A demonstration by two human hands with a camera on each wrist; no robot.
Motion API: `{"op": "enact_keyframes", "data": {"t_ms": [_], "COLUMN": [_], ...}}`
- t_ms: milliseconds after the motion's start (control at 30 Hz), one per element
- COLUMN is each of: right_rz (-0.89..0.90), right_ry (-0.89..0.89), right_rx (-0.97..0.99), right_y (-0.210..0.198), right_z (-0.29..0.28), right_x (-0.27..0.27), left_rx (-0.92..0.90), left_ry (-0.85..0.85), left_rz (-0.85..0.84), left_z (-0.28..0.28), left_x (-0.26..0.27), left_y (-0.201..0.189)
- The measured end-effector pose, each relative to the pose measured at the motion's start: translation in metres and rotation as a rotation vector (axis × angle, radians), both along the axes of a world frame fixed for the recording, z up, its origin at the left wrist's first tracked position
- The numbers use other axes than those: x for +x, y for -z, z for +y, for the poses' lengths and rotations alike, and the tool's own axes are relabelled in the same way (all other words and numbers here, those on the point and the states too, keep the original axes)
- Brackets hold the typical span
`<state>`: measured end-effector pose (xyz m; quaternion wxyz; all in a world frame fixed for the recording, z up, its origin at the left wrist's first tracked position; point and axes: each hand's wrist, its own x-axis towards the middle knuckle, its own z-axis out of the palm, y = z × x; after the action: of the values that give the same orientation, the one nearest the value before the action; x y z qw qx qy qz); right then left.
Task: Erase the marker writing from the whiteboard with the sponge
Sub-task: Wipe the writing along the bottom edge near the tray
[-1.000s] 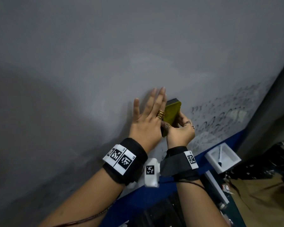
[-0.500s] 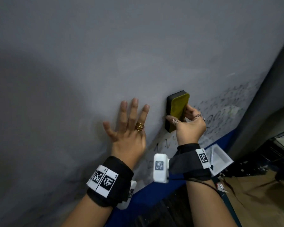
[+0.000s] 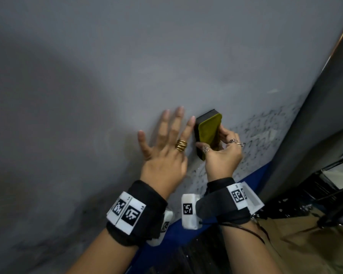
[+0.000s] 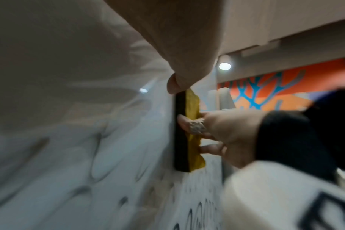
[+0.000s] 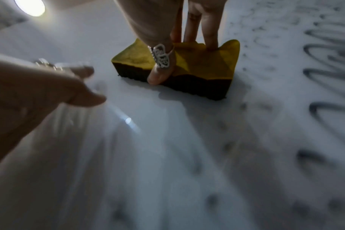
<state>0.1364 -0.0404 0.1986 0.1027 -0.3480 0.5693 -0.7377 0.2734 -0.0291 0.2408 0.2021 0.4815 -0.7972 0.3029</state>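
The sponge (image 3: 208,130), yellow on its outer face and black on the side against the board, lies flat on the whiteboard (image 3: 127,66) at the left edge of the remaining marker writing (image 3: 265,131); half a second ago it stood apart from the left hand, with a clear gap of board between them, and now its left edge sits just beside that hand's index fingertip; a second ago the left fingers overlapped the sponge from the left, so the hand has swung away and come back near; the right hand (image 3: 220,157) grips the sponge, thumb (image 5: 161,73) curled over the near long edge and fingers (image 5: 211,31) pressing into the yellow back, which dents under them; its wrist sits below the sponge, palm toward the board; the left hand (image 3: 162,153) rests flat on the whiteboard to the left, fingers straight and spread, holding nothing; smeared grey marks run under and below the sponge, and bolder loops of writing lie to its right; a blue strip (image 3: 186,230) borders the board's lower edge
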Motion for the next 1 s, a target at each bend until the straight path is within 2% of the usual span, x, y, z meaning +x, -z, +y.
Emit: {"op": "enact_keyframes", "data": {"t_ms": [167, 333, 467, 567, 800, 933, 1000], "right_rz": [0.198, 0.22, 0.271, 0.399, 0.36, 0.224, 0.245], "right_ry": [-0.024, -0.079, -0.09, -0.002, 0.068, 0.065, 0.088], "right_rx": [0.003, 0.046, 0.055, 0.073, 0.072, 0.09, 0.106], "right_y": [0.01, 0.003, 0.002, 0.006, 0.004, 0.003, 0.004], "right_z": [-0.004, -0.001, 0.004, 0.005, 0.004, -0.008, -0.014], "right_x": [-0.024, -0.03, -0.036, -0.036, -0.05, -0.073, -0.092], "left_rx": [-0.062, -0.044, -0.077, -0.052, 0.022, 0.048, 0.065], "left_ry": [-0.067, -0.098, -0.08, -0.036, -0.031, 0.091, 0.101], "left_rz": [0.007, 0.105, 0.025, -0.004, 0.071, -0.111, -0.12], "left_z": [-0.01, -0.006, -0.007, -0.011, -0.008, -0.013, -0.018], "left_x": [-0.002, -0.031, -0.046, -0.052, -0.071, -0.078, -0.083], "left_y": [0.009, 0.008, 0.001, -0.006, -0.008, -0.009, -0.01]}}
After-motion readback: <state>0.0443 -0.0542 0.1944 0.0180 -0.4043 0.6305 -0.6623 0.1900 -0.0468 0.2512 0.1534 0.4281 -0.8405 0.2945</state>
